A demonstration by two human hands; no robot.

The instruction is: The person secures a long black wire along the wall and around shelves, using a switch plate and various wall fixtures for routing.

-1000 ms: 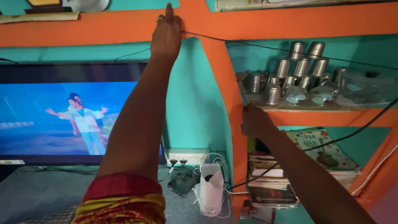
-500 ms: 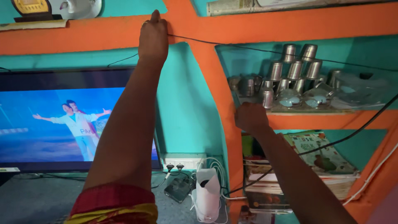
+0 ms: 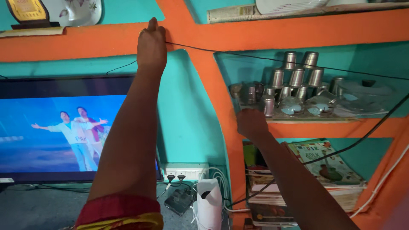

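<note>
So the left hand (image 3: 151,47) is way up on the orange shelf edge (image 3: 85,42), fingers pinched shut on a thin black cord (image 3: 255,56) that runs off to the right in front of the steel cups (image 3: 294,79). The right hand (image 3: 252,123) sits lower at the orange upright post (image 3: 221,110), seen from the back, so I can't tell if its fingers are closed on anything.

What worries me: that cord crosses right past the stacked cups, so a hard tug could probably sweep it into them and knock the pile over. It might also slip out of the pinch and sag onto the television (image 3: 64,127).

Printed stuff: a book with a colourful green cover (image 3: 326,162) tops the pile on the lower shelf, a folded newspaper (image 3: 230,13) lies on the top shelf, and a gold trophy (image 3: 26,12) stands top left.
</note>
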